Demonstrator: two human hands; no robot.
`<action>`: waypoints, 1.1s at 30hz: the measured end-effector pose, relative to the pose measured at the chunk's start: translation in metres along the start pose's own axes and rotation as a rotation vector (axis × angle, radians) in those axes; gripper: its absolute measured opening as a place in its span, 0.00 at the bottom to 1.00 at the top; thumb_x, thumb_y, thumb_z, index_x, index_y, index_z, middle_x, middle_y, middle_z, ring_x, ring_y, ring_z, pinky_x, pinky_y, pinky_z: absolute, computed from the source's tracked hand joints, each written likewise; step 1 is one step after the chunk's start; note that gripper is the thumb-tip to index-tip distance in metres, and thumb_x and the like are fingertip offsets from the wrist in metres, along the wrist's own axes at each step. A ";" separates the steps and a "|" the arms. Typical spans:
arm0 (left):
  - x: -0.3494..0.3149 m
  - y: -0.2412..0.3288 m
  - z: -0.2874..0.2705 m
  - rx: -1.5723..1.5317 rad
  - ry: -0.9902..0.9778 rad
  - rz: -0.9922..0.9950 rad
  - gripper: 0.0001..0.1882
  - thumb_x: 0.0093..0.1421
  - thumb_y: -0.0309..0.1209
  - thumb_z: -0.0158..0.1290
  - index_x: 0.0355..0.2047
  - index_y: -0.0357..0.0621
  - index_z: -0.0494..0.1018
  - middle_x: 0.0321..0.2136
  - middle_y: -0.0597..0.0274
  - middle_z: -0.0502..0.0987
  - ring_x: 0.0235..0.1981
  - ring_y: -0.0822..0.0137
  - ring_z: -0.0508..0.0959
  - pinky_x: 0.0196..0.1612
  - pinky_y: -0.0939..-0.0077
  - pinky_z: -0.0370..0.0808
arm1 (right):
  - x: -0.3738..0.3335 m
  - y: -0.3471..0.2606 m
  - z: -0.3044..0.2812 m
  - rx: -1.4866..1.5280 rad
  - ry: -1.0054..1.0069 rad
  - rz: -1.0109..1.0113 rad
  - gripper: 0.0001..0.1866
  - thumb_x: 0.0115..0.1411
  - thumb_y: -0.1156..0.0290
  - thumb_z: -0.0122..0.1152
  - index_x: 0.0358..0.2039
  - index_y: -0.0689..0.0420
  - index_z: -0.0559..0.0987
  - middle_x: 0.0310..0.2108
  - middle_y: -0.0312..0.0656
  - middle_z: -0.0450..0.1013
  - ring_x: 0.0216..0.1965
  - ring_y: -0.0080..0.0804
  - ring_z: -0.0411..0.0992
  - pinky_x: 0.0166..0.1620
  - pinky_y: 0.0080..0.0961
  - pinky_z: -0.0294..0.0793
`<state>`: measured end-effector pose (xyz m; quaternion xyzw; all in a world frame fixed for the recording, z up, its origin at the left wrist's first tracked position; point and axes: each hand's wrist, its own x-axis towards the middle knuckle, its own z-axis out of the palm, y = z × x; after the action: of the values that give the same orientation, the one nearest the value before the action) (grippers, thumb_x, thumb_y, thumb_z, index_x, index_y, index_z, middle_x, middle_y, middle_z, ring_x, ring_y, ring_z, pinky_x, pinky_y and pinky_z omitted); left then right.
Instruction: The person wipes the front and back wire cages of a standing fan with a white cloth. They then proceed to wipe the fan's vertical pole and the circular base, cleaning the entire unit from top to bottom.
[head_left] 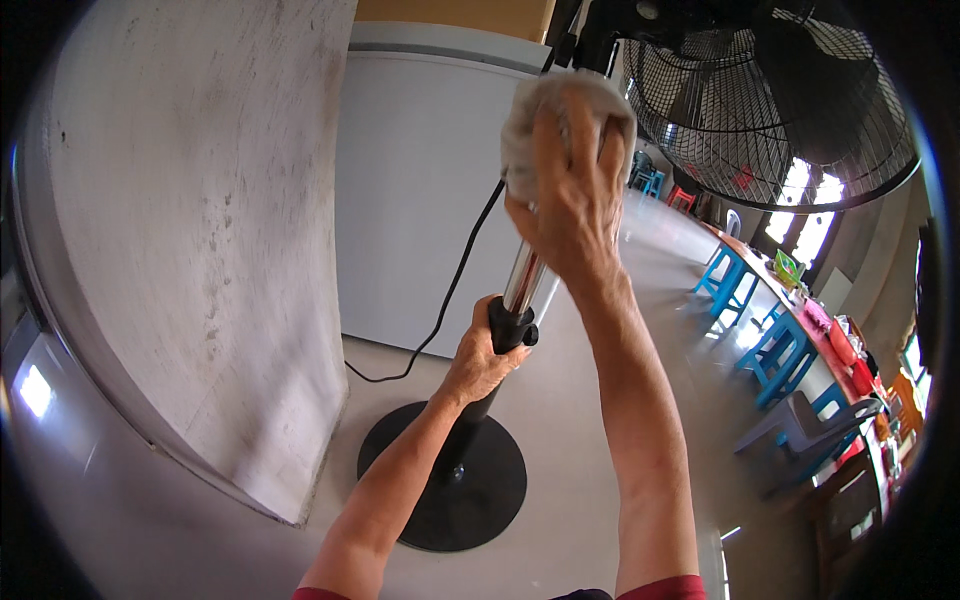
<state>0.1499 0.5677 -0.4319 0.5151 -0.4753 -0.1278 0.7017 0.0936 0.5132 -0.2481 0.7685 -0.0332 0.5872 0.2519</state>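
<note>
A black standing fan with a wire cage [740, 110] rises in front of me on a chrome pole [524, 278]. My left hand [484, 352] is closed around the black lower tube, just under the collar with its side knob [531, 335]. Higher up, my right hand [575, 190] presses a greyish-white cloth [518, 140] around the upper pole, slightly blurred. The cloth hides the part of the pole beneath it. Down on the floor lies the round black base [490, 510] of the fan.
A stained pale wall [190, 220] stands close on the left. Behind the pole is a light grey cabinet-like panel [420, 190], with a black cord [462, 265] hanging before it. To the right are blue stools [775, 355], a grey chair [815, 425] and a long cluttered table [800, 300].
</note>
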 end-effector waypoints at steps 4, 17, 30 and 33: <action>0.001 -0.015 -0.005 0.064 0.067 0.137 0.31 0.50 0.27 0.57 0.52 0.40 0.55 0.38 0.53 0.70 0.40 0.59 0.72 0.45 0.67 0.71 | -0.043 -0.022 -0.002 0.061 -0.163 -0.035 0.39 0.34 0.66 0.70 0.51 0.62 0.68 0.56 0.48 0.55 0.51 0.61 0.56 0.53 0.49 0.62; -0.070 -0.066 0.002 0.336 0.149 0.052 0.42 0.51 0.27 0.59 0.62 0.42 0.47 0.56 0.43 0.59 0.57 0.46 0.61 0.57 0.59 0.63 | -0.135 -0.049 -0.034 0.209 -0.465 -0.134 0.28 0.39 0.73 0.66 0.46 0.60 0.73 0.54 0.42 0.62 0.47 0.50 0.65 0.49 0.42 0.66; -0.133 -0.056 -0.001 -0.408 0.357 -0.403 0.28 0.56 0.33 0.56 0.55 0.40 0.61 0.51 0.53 0.69 0.48 0.65 0.71 0.46 0.71 0.70 | -0.090 -0.044 0.021 0.104 -0.227 -0.344 0.14 0.37 0.64 0.70 0.23 0.54 0.75 0.28 0.36 0.70 0.46 0.39 0.68 0.45 0.39 0.60; -0.144 -0.067 -0.019 -0.349 0.400 -0.427 0.20 0.56 0.33 0.56 0.47 0.44 0.66 0.42 0.61 0.75 0.40 0.72 0.73 0.38 0.75 0.71 | -0.115 -0.070 0.031 -0.058 -0.190 -0.344 0.11 0.40 0.64 0.67 0.18 0.53 0.72 0.25 0.36 0.68 0.41 0.37 0.69 0.43 0.41 0.59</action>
<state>0.1119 0.6465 -0.5661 0.4901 -0.1805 -0.2476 0.8160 0.1102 0.5327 -0.3838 0.8072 0.0581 0.4593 0.3664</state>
